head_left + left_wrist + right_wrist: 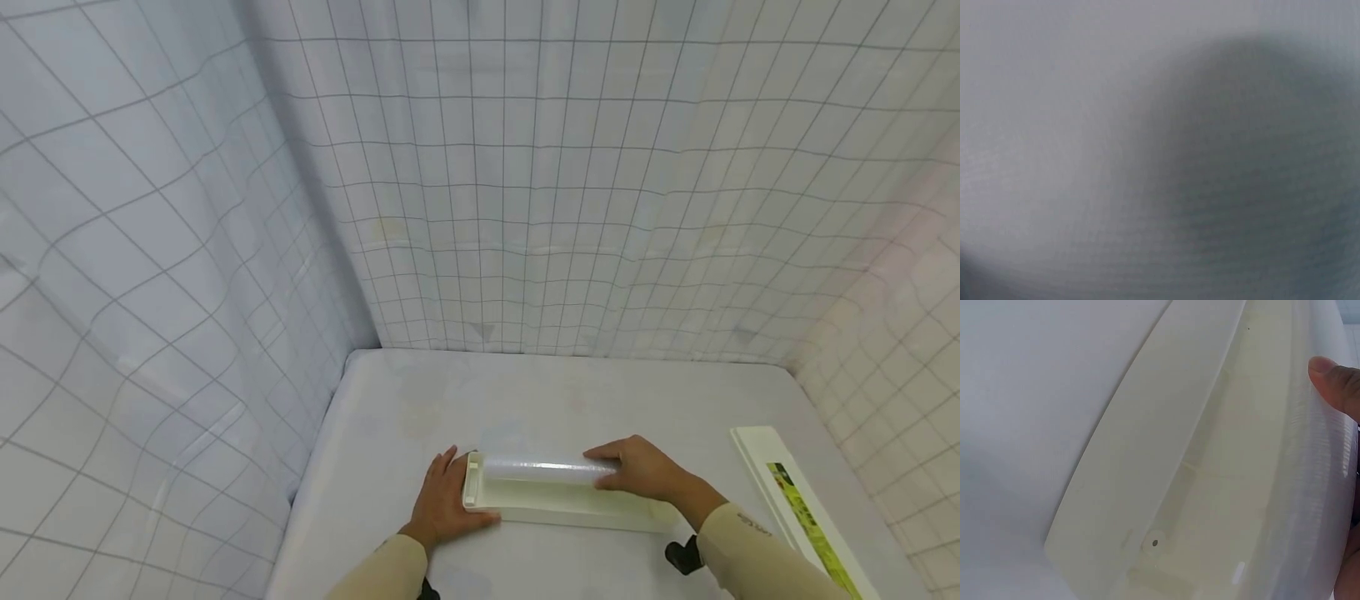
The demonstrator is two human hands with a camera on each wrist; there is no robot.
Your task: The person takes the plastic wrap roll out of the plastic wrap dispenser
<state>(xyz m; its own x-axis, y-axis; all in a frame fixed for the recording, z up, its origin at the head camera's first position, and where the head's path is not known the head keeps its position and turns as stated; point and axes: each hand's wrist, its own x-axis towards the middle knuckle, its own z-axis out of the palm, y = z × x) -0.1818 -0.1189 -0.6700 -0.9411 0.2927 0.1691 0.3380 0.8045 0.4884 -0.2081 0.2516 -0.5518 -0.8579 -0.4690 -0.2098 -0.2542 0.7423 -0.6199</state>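
A long cream dispenser box [570,517] lies without its lid on the white table. Along its back side is a roll of clear cling film [536,469]. My right hand [643,471] grips the roll near its right end, thumb on the near side and fingers over the far side. The right wrist view shows that thumb [1335,384] on the glossy film [1310,475], beside the box's pale inside [1235,462]. At the box's left end, my left hand [446,504] holds the corner, thumb along the front wall and fingers behind. The left wrist view is a grey blur.
A long white lid [787,492] with a yellow-green label lies at the right side of the table [570,400]. White grid-patterned curtains [525,208] hang behind the table and along both sides.
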